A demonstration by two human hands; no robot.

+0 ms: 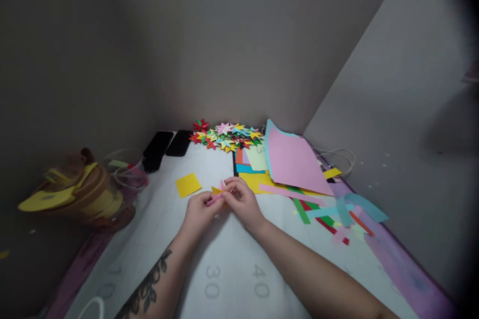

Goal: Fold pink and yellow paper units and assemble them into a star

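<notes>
Both my hands meet over the middle of the white table covering. Between them is a small folded paper piece (216, 199) in pink and yellow, with pointed tips sticking up. My left hand (199, 212) pinches its left side, fingers closed. From the right, my right hand (239, 202) grips it too, thumb and fingertips pressed together. Much of the piece is hidden behind the fingers. A yellow paper square (188, 185) lies flat just beyond my left hand.
Folded paper stars (226, 135) are heaped at the back. Coloured sheets, topped by a pink sheet (295, 159), and loose paper strips (322, 214) lie on the right. At the left stand a brown pot (101, 194) and two dark phone-like slabs (178, 143).
</notes>
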